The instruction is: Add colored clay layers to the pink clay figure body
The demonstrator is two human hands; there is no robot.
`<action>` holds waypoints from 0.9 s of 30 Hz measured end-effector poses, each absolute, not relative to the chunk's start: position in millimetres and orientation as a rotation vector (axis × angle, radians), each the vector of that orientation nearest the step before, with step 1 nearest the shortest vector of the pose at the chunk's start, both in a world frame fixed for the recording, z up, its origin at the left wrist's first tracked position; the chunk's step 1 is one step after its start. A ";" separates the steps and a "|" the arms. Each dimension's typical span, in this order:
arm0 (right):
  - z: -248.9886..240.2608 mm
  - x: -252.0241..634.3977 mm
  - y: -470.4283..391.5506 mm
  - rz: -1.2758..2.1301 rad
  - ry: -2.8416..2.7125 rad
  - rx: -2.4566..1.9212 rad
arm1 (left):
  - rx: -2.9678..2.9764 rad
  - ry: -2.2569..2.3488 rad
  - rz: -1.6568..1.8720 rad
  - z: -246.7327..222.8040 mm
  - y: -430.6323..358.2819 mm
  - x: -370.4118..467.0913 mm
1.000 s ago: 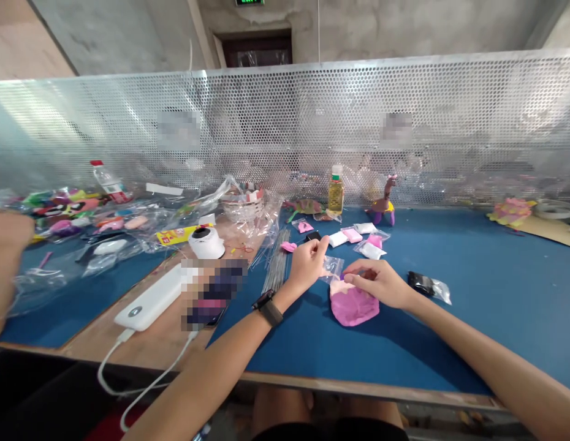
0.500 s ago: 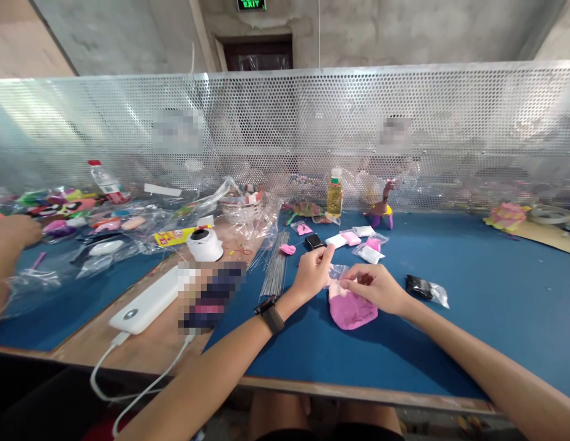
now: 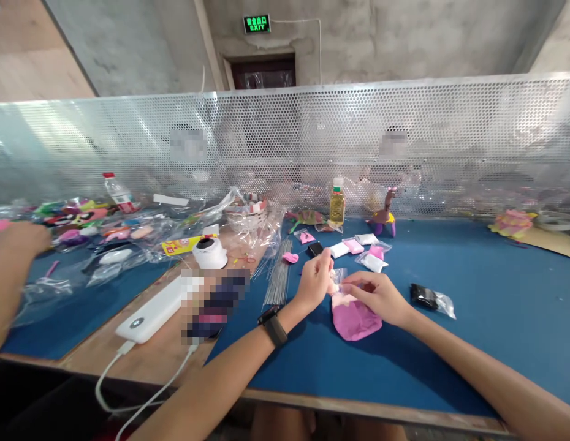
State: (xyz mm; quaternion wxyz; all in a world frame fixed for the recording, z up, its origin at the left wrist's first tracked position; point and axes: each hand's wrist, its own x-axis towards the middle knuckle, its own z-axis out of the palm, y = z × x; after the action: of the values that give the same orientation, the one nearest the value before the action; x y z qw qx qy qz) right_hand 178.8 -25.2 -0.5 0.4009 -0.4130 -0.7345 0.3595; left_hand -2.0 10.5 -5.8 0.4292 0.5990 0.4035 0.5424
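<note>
In the head view my left hand [image 3: 315, 280] is closed, with a dark watch on its wrist. It grips a small clear plastic bag [image 3: 339, 275] with pale peach clay in it. From the other side my right hand [image 3: 379, 296] pinches the bag's edge between thumb and fingers. Below the hands a flattened slab of pink-purple clay [image 3: 356, 320] lies on the blue mat [image 3: 404, 373]; a pale patch shows at its top edge, partly covered by the right hand. Just beyond the hands lie several small packets of white and pink clay [image 3: 353, 246].
Thin metal wires [image 3: 277, 275] lie left of my hands, near a white power bank [image 3: 159, 309] with cables. A black clay packet [image 3: 432, 299] is at right. Behind stand an oil bottle [image 3: 337, 203] and a clay animal [image 3: 385, 214]. Another person's arm [image 3: 13, 263] reaches in at far left.
The camera has tilted up slightly, so everything sits lower in view. The pale clay in the bag shows more between my hands, which keep nearly the same place over the slab.
</note>
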 end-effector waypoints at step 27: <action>9.4 196.2 -10.2 1.209 -1.488 -1.000 | 1.821 0.897 1.154 -3.9 14.2 -14.2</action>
State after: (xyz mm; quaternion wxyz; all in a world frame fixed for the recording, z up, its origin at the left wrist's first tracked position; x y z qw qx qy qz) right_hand 196.2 -10.2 9.4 0.4702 -0.4079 -0.6073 0.4936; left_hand -14.2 14.2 -3.9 0.3923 0.7174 0.3532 0.4545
